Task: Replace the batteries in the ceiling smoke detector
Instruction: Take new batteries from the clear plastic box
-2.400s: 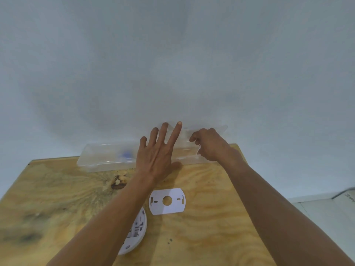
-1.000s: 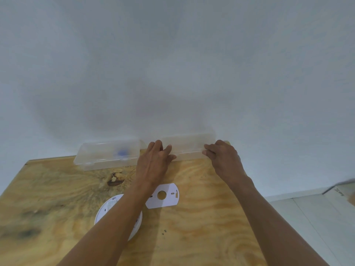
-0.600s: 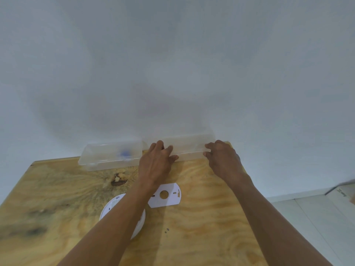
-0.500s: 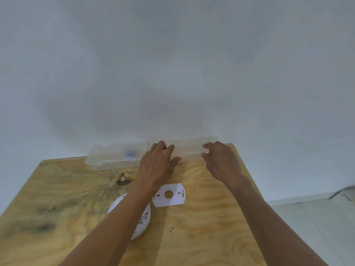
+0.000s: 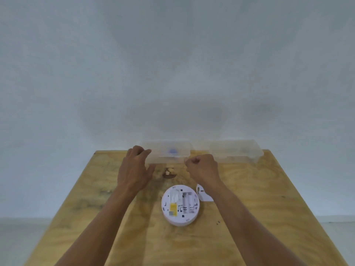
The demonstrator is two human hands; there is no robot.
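The white round smoke detector (image 5: 180, 205) lies face down on the wooden table (image 5: 259, 198), its open battery bay facing up. Its flat white mounting plate (image 5: 202, 195) lies just to its right, partly under my right forearm. At the table's far edge stands a clear plastic box (image 5: 167, 154) with a small blue thing (image 5: 172, 151) inside. My left hand (image 5: 134, 167) grips the box's left end, thumb over the top. My right hand (image 5: 203, 167) is curled, its fingertips pinching the box's front right corner.
A second clear plastic box (image 5: 235, 153) stands to the right of the first, against the white wall (image 5: 172, 73). A dark knot (image 5: 169, 172) marks the wood between my hands. The table's left and right edges drop to a pale floor.
Both hands have left the right-hand clear box and moved left to the box with the blue thing. My view has swung left, so the detector now lies in the middle.
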